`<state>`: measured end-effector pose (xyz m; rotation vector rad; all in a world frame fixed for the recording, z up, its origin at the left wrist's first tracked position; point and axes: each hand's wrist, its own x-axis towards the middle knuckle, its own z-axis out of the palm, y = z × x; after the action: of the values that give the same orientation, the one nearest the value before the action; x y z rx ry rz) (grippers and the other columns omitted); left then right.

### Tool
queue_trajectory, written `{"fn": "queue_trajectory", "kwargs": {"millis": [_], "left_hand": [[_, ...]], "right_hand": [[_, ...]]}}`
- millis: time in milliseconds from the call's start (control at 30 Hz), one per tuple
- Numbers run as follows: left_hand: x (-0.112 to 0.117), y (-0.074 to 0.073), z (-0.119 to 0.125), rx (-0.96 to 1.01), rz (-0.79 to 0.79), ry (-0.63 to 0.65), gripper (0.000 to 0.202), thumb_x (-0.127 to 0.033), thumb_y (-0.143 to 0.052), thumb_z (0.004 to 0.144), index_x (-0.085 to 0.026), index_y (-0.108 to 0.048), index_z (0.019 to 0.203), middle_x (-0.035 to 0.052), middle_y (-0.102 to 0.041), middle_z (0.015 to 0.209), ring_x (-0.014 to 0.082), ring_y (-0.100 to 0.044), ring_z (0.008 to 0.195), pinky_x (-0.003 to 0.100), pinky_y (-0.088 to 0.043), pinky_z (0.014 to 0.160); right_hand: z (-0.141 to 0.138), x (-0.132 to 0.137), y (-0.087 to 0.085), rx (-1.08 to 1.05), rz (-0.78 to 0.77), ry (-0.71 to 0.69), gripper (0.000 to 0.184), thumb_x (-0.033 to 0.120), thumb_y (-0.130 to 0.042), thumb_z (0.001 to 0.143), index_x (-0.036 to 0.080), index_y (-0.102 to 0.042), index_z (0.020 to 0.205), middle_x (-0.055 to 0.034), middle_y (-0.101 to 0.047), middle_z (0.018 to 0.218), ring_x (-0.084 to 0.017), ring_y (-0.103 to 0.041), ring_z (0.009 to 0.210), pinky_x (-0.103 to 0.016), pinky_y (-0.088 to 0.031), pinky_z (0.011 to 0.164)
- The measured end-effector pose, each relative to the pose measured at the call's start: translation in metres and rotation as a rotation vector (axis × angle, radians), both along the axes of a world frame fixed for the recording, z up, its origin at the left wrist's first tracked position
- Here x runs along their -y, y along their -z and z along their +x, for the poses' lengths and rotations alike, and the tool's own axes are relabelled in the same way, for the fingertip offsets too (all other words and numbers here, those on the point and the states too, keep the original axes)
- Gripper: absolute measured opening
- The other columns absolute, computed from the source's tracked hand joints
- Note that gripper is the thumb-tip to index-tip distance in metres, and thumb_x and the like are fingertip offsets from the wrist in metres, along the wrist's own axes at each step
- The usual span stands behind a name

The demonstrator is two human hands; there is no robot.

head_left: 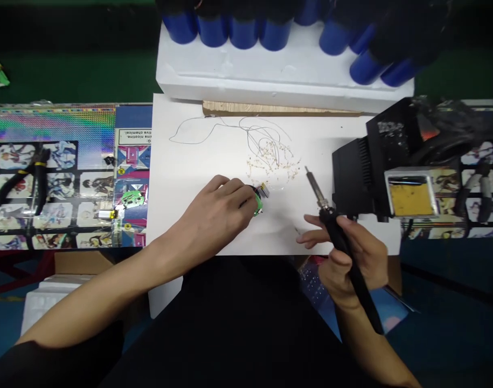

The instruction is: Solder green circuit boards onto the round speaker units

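Observation:
My left hand [224, 207] rests on the white board [189, 161] with its fingers closed round a small green circuit part [258, 202] that has a metal piece at its top. My right hand [349, 253] grips the black handle of a soldering iron [323, 207]. The iron's metal tip points up and left, a short way right of the green part and not touching it. A loose coil of thin solder wire [254, 134] and a scatter of small solder scraps [276, 164] lie just beyond the two hands.
A black soldering stand with a yellow sponge [410, 198] sits at the right. A white foam tray [246, 75] of blue cylinders stands behind the board. Black pliers [26, 178] and another green part [132, 198] lie on printed sheets at the left.

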<state>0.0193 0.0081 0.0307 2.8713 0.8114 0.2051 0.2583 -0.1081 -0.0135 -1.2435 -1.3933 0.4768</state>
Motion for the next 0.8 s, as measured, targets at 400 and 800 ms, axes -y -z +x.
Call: {"fn": "queue_trajectory", "kwargs": {"millis": [400,800], "left_hand": [[0.012,0.036,-0.017,0.398,-0.379,-0.206,0.01,-0.028,-0.069,0.102,-0.02,-0.066,0.107,0.0175,-0.058,0.148,0.0307,-0.063,0.134,0.045,-0.057,0.107],[-0.093,0.027,-0.113,0.893,-0.489,-0.679,0.034,-0.045,-0.088,0.081,-0.02,-0.065,0.086,0.0127,-0.069,0.133,0.031,-0.067,0.128,0.043,-0.057,0.108]], "right_hand": [[-0.019,-0.098,0.011,0.283,0.177,0.019,0.028,0.007,-0.069,0.096,0.022,-0.062,0.119,-0.0133,-0.079,0.122,-0.026,-0.08,0.111,-0.045,-0.067,0.095],[-0.038,-0.274,0.003,0.37,0.274,0.174,0.023,0.011,-0.052,0.096,0.025,-0.055,0.114,-0.0127,-0.071,0.13,-0.028,-0.065,0.122,-0.049,-0.049,0.106]]}}
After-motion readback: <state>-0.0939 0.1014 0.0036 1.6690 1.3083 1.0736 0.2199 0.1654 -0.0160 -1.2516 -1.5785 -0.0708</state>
